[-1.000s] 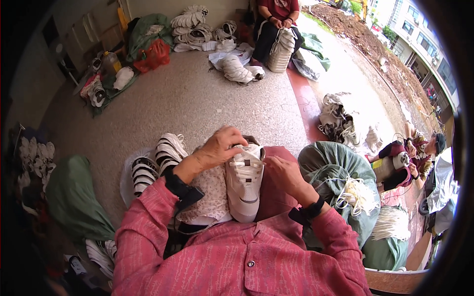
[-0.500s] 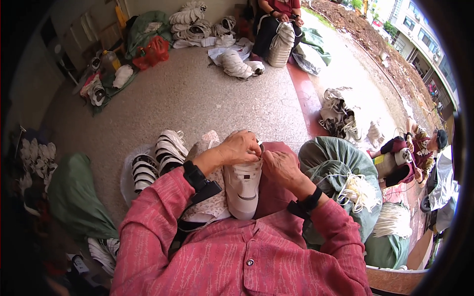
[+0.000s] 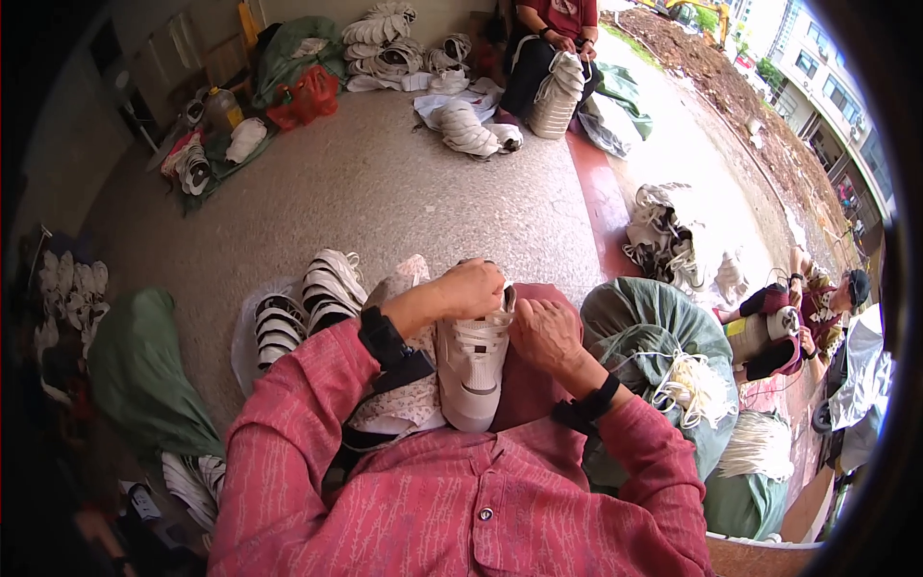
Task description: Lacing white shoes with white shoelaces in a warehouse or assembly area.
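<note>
Hands ease apart at the collar of the white, round-toed lace-up shoe with a grey toe stripe

Watching remotely, I see the left hand and right hand, close together over the collar half a second ago, now slightly separated, a sliver of darker lining showing between them. The left curls knuckles-up over the collar; the right bends its fingers at the shoe's right side. Their fingertips are hidden, so I cannot tell whether either grips a lace. The shoe rests on the dark-red-trousered lap, toe at the near edge, collar towards the far edge, beside pale floral cloth. White laces already cross the front, so I judge the work now centres on the collar end
</note>
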Available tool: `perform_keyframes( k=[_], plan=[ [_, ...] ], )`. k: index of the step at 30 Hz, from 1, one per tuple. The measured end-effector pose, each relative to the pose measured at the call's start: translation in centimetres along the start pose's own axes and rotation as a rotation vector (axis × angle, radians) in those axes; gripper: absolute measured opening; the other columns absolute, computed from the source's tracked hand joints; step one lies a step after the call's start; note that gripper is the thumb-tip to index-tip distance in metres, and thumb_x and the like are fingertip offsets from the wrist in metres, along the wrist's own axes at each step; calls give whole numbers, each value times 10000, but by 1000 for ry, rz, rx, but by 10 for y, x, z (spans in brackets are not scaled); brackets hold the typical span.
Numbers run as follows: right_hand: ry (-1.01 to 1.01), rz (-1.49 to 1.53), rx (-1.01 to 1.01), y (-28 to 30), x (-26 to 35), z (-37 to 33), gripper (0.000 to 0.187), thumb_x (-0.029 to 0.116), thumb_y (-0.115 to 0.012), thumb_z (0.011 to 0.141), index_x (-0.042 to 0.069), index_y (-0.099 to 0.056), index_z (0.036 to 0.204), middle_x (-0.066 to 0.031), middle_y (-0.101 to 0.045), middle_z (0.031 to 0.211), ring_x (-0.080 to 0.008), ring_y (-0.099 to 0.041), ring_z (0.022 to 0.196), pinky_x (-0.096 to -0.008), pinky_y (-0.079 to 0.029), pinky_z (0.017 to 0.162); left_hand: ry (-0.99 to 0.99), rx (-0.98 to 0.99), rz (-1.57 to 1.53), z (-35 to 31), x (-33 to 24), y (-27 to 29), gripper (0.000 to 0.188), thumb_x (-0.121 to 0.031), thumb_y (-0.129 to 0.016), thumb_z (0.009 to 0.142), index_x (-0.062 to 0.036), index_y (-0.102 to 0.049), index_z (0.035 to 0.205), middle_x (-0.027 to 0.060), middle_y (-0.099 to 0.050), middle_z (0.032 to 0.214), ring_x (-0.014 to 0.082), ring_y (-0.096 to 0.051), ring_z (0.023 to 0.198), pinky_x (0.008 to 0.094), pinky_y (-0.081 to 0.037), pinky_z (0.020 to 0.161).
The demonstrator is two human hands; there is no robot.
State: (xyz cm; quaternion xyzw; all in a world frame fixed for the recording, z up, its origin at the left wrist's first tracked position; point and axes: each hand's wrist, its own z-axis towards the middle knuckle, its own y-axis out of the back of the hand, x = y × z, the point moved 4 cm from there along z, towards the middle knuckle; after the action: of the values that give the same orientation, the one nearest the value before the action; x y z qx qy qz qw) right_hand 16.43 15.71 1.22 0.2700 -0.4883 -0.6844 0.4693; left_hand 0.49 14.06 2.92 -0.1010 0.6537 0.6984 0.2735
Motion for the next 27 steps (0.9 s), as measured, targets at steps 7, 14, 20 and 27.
perform_keyframes(
  k=[7,14,20,27],
  plan=[
    [22,-33,69,-4,6,3,213,262,-591,825,59,-541,784,-131,-629,694,-302,-639,691,-414,-472,691,275,286,-198,-1,30,7,309,-267,-605,765,30,-684,795,165,-652,723,251,-607,657,382,-470,623],
    [-71,-87,102,17,11,3,211,235,-582,818,49,-546,725,-151,-644,705,-303,-651,675,-425,-491,645,405,241,-419,-20,45,10,400,-367,-648,854,13,-682,734,56,-604,658,141,-530,629,312,-431,587],
    [-462,610,249,37,-44,20,317,362,-618,850,59,-674,925,-113,-620,681,-235,-627,641,-358,-477,593,343,271,-635,-32,37,24,352,-373,-638,904,-46,-672,776,5,-608,737,88,-532,700,258,-435,611],
    [-287,995,575,-9,-47,66,308,118,-588,837,49,-612,1136,-93,-652,884,-179,-641,664,-305,-520,597,417,359,-660,-32,55,19,313,-370,-646,909,-71,-669,820,-14,-601,778,83,-529,762,242,-430,687]
  ],
)
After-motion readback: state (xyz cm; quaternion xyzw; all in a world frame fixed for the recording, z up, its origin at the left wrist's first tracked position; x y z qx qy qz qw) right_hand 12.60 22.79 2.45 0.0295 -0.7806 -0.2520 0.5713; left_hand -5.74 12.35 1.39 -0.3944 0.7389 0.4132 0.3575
